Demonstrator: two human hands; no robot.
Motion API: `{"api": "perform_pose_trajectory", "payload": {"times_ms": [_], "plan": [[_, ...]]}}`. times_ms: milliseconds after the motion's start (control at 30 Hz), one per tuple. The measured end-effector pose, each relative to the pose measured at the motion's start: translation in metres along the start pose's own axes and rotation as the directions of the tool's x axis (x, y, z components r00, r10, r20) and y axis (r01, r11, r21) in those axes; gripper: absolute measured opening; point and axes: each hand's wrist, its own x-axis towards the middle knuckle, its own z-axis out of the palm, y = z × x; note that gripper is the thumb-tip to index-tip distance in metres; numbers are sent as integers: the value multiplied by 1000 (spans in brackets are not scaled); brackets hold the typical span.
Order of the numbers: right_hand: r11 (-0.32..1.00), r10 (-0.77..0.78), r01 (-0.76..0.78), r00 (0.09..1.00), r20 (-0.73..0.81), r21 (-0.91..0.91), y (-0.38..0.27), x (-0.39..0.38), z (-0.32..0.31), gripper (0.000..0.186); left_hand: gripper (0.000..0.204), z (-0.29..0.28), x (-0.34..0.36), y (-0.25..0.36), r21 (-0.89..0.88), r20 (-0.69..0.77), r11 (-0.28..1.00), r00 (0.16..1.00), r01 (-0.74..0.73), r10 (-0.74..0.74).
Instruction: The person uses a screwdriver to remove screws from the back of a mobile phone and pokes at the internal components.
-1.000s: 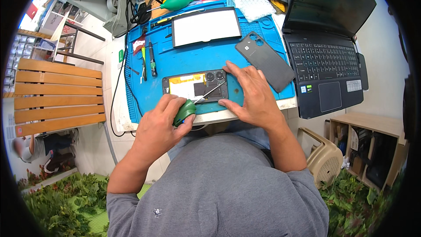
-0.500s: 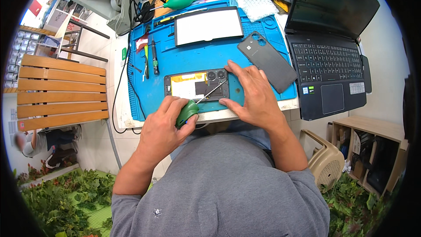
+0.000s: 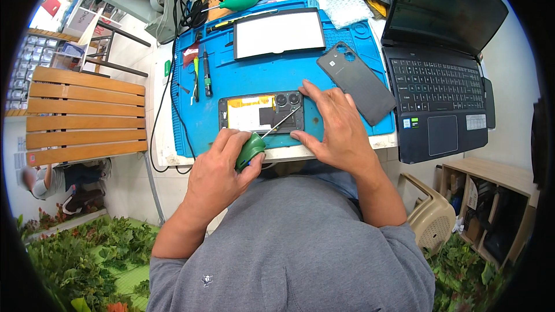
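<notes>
An opened smartphone [image 3: 248, 117] lies face down on the blue mat [image 3: 243, 78], showing a pale, yellow-edged battery and two round camera lenses. My left hand [image 3: 222, 159] is closed around a fat green handle [image 3: 250, 151]. From that handle a thin metal shaft [image 3: 280, 122] slants over the phone, its tip below the lenses. With thumb and index finger spread across the phone's right end, my right hand [image 3: 335, 121] grips its corners. Right of it lies a dark grey phone back cover [image 3: 358, 84] with camera cut-outs.
Behind the phone stands a white-faced panel [image 3: 278, 32]. A slim screwdriver [image 3: 206, 74] lies at the mat's left, a green air blower [image 3: 240, 1] farther back. An open laptop [image 3: 442, 92] takes up the right side. A slatted wooden bench [image 3: 87, 118] stands left; a person [image 3: 46, 179] is beyond.
The whole view has shifted slightly, with the scene sitting a little farther right. Both hands, the green-handled tool and the phone keep nearly the same places relative to one another.
</notes>
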Motion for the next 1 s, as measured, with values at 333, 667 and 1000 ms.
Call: {"api": "perform_pose_trajectory", "payload": {"times_ms": [333,667,1000], "plan": [[1000,-6,6,1000,-14,14,0,0,1,98,37,-1,2,1,-26,-8,1000,1000,2,-2],[1000,-8,8,1000,-19,9,2,-1,3,98,37,-2,6,-3,-58,-38,998,999,-17,14],[1000,-1,1,1000,-20,8,2,-1,4,100,39,-5,2,-10,-70,36,998,999,-2,5]]}}
